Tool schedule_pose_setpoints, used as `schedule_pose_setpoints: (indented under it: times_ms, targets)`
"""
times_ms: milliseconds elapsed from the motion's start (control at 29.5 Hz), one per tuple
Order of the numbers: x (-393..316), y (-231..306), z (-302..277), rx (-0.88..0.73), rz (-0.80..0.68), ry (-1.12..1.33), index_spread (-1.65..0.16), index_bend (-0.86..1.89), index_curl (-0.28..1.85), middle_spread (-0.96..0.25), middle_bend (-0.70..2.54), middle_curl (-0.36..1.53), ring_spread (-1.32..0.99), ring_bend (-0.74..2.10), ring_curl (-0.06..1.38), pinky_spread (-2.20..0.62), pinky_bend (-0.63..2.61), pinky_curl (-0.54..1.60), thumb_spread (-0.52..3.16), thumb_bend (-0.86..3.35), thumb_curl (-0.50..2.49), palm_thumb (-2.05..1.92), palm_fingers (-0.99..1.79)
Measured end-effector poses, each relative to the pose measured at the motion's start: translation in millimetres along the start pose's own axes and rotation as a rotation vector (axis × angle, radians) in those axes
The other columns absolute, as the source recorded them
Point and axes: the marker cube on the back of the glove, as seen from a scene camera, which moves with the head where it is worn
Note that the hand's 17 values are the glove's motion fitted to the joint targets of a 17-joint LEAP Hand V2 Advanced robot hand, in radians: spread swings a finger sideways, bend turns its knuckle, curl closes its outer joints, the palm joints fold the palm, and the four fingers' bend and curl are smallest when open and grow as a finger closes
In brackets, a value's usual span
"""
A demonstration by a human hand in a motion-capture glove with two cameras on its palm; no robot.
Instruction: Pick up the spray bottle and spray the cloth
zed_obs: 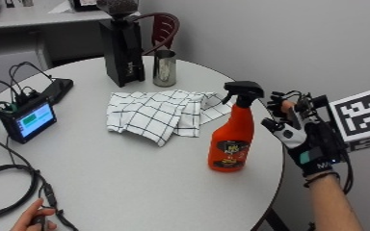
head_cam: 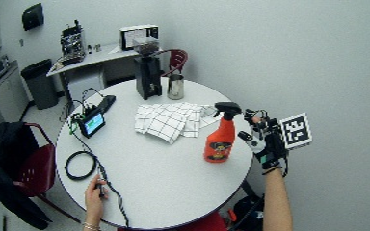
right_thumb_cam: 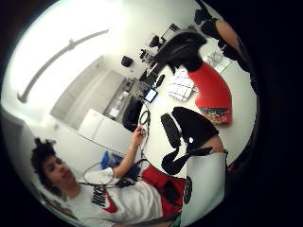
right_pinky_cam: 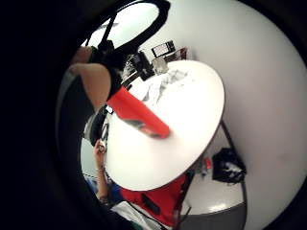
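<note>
Near the table's [zed_obs: 140,192] right edge, as the outside view frames it, the bottle [zed_obs: 233,137] stands upright: orange body, black trigger head, nozzle pointing back toward the cloth [zed_obs: 163,113]. Just beyond that edge the gloved right hand [zed_obs: 303,137] is raised, palm toward the bottle, fingers spread and slightly bent, holding nothing. A gap shows between hand and bottle; they do not touch.

The cloth, white with a dark grid, lies rumpled on the table's middle, near the bottle but apart from it. Toward the far edge a black grinder [zed_obs: 121,45] stands with a steel cup [zed_obs: 165,68] just beside it. At the left edge a small screen [zed_obs: 30,120] glows green, propped up, with cables [zed_obs: 5,185] running from it and looping along the near left part of the table. At the near edge a bare hand [zed_obs: 34,219] rests beside those cables, fingers curled round a small dark object that cannot be made out.

Both palm views show the bottle close by, its orange body [right_pinky_cam: 139,112] over the white tabletop and its black head [right_thumb_cam: 182,47] toward the cloth [right_thumb_cam: 182,87].
</note>
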Motion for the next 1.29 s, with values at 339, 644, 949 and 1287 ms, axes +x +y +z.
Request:
schedule_pose_setpoints:
  times_ms: [339, 644, 949, 1287]
  targets:
    - [50.1, -19.9, 57.6, -0.117, 0.13, -0.248, -0.32, 0.1, 0.22, -0.05, 0.28, 0.37, -0.02, 0.43, 0.35, 0.12, 0.43, 0.34, 1.06, 0.0, 0.3, 0.73, 0.76]
    - [44.6, -25.3, 61.9, -0.041, 0.081, -0.282, -0.31, 0.08, 0.2, -0.1, 0.36, 0.4, -0.08, 0.48, 0.36, 0.11, 0.38, 0.33, 0.97, -0.02, 0.32, 0.74, 0.92]
    - [57.2, -18.5, 45.6, 0.104, 0.107, -0.249, -0.28, 0.13, 0.24, -0.12, 0.37, 0.43, -0.14, 0.53, 0.4, -0.1, 0.46, 0.37, 0.91, 0.02, 0.37, 0.9, 1.2]
    - [74.9, 2.8, 38.8, 0.185, 0.164, -0.218, -0.25, 0.14, 0.27, -0.13, 0.35, 0.44, -0.16, 0.55, 0.41, -0.17, 0.49, 0.38, 0.76, -0.02, 0.46, 0.95, 1.2]
